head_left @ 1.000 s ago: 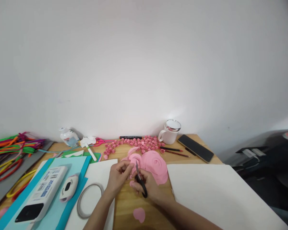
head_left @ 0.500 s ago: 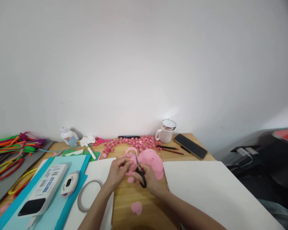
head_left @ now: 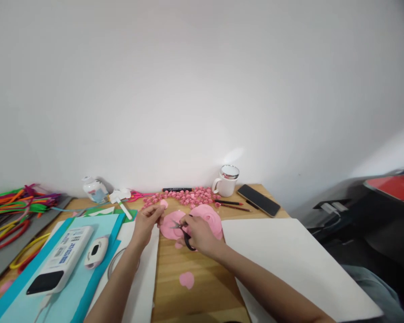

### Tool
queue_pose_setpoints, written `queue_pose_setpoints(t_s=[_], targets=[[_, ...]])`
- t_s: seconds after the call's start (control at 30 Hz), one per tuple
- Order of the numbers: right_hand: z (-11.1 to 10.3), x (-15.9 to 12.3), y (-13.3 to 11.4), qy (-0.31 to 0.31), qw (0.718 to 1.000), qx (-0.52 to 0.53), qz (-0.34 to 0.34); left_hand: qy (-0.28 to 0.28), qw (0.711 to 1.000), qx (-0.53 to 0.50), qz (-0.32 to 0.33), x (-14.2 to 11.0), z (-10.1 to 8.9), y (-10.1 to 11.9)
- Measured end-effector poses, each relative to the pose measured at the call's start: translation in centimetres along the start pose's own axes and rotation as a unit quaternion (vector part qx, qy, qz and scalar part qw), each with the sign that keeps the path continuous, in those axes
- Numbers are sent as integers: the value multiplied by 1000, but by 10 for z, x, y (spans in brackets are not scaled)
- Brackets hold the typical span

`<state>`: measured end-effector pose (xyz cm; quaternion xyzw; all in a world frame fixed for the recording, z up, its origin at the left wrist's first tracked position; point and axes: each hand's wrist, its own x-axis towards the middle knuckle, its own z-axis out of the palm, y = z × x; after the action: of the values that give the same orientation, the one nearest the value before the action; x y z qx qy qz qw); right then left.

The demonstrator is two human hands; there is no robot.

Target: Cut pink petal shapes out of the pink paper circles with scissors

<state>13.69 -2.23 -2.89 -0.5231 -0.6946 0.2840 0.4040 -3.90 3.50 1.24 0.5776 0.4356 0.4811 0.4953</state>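
Compared with the earlier frame, the hands have separated. Left hand (head_left: 148,220): thumb and fingers pinched on a pink piece (head_left: 164,204), which projects beyond the fingertips. Right hand (head_left: 198,232): curled around scissors (head_left: 187,239); blades spread, pointing toward the left hand, over pink paper (head_left: 168,229).

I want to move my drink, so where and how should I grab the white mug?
Probably by its handle, coming from your left: the white mug stands upright, handle sticking out that way, near the pink rolls.
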Motion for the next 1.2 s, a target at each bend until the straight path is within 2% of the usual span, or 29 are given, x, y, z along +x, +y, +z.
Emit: queue_pose_setpoints(t_s=[0.07, 0.1, 0.13, 0.17, 0.23, 0.27, 0.3, 0.33, 0.4, 0.43, 0.5, 0.63, 0.77, 1.0, 1.2], targets=[[8, 2, 3, 16, 1000, 10, 18, 11, 1000, -7, 3, -1, -11, 2], [8, 5, 3, 26, 999, 20, 25, -8, 1000, -9, 4, -4, -16, 4], [4, 9, 1, 38, 998, 32, 31, -60, 998, 5, -9, -6, -20, 5], [-4, 14, -2, 47, 997, 46, 33, -139, 989, 37, -33, -10, -22, 7], [-32, 24, -14, 66, 994, 88, 29, -292, 945, 104, -102, -16, -22, 9], [-50, 29, -21, 90, 984, 155, 24, -331, 926, 137, -115, -19, -19, 7], [-69, 33, -29, 120, 970, 210, 19, -341, 919, 169, -104, -21, -16, 5], [-86, 36, -35, 137, 959, 247, 14, -320, 923, 198, -79, -21, -11, 2], [-114, 39, -40, 188, 940, 284, 15, -233, 939, 253, -10, -20, -2, -7], [-123, 39, -39, 207, 932, 295, 26, -200, 940, 277, 19, -19, 2, -11], [-127, 35, -25, 209, 928, 302, 61, -186, 922, 334, 61, -16, 8, -17], [-107, 20, 26, 131, 956, 229, 130, -225, 866, 438, 83, -14, 14, -20], [-92, 6, 65, 131, 967, 161, 150, -254, 827, 500, 51, -12, 16, -21], [-99, 7, 78, 147, 964, 161, 155, -298, 808, 508, 35, -2, 17, -24], [-100, 4, 89, 177, 956, 160, 171, -306, 805, 507, 35, -1, 13, -28]])
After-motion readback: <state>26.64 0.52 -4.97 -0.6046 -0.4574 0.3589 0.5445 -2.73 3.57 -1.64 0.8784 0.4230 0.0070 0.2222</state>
